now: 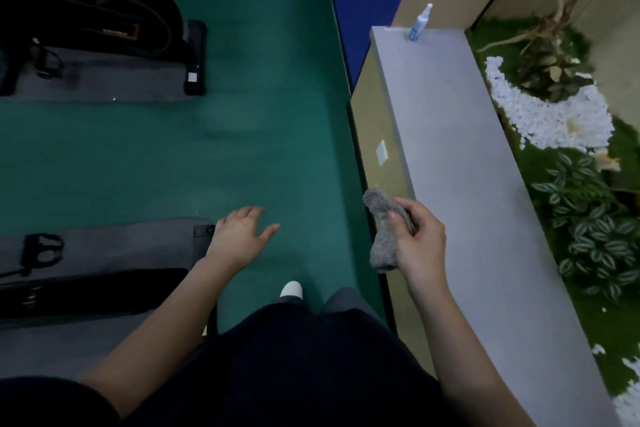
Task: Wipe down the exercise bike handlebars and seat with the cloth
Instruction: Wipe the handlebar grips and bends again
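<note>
My right hand [420, 241] grips a crumpled grey cloth [384, 229] beside the left edge of a long grey ledge [460, 184]. My left hand [242, 234] hangs over the green floor with its fingers spread and holds nothing. A black exercise machine [86, 17] stands on a grey mat at the upper left; only its base and frame show. Another machine's black base [86, 291] lies on a grey mat at the lower left. No handlebars or seat are in view.
A blue spray bottle [419, 24] stands at the ledge's far end. Right of the ledge is a planter bed [571, 184] with leafy plants and white pebbles. Green floor [259, 132] runs between the mats and the ledge. My white shoe [292, 289] shows below.
</note>
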`<state>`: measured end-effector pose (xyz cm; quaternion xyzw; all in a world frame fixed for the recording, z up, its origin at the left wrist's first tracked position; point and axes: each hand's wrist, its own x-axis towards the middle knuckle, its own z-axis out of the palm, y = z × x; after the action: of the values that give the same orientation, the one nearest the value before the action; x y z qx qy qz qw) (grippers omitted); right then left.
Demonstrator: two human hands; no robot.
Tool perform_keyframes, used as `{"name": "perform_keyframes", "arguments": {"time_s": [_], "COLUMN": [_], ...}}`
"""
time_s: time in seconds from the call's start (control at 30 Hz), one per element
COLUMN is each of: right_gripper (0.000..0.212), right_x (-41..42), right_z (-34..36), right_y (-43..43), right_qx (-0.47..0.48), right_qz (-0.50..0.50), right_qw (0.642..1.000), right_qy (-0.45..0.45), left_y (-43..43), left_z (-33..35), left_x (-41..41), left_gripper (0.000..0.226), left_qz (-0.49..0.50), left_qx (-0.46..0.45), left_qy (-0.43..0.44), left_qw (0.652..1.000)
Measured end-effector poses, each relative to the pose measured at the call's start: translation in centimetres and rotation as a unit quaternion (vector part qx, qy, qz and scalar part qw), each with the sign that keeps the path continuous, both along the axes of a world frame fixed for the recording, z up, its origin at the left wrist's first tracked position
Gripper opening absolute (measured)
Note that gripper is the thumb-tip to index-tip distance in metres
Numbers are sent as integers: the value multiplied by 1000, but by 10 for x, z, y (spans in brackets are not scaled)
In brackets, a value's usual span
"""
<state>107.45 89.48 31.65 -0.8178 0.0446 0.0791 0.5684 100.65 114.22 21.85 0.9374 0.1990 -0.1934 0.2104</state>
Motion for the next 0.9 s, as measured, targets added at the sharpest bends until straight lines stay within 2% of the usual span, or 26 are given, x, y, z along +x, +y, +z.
{"name": "perform_keyframes", "arguments": {"time_s": [0.33,0.43,0.5,0.77,0.9], "right_gripper": [29,36,33,21,25], "right_x": [110,153,191,325,368], "right_z": [-10,-12,-11,-8,-9], "right_y": [80,106,122,168,193], "right_qx": [7,-2,-14,-28,-17], "right_qz": [153,201,234,281,275], "right_qw": [988,980,972,959,961], "right_qy": [24,5,-1,-3,6], "left_y": [47,59,65,77,97], "left_z": [-12,-13,-13,-4,-2], "left_x": [36,59,83,183,205], "left_gripper": [59,59,58,60,64], "left_qz": [138,184,217,264,272], "left_qx": [-8,1,0,14,22], "left_qy": [41,46,47,10,28], "left_qw": [989,982,975,964,962]}}
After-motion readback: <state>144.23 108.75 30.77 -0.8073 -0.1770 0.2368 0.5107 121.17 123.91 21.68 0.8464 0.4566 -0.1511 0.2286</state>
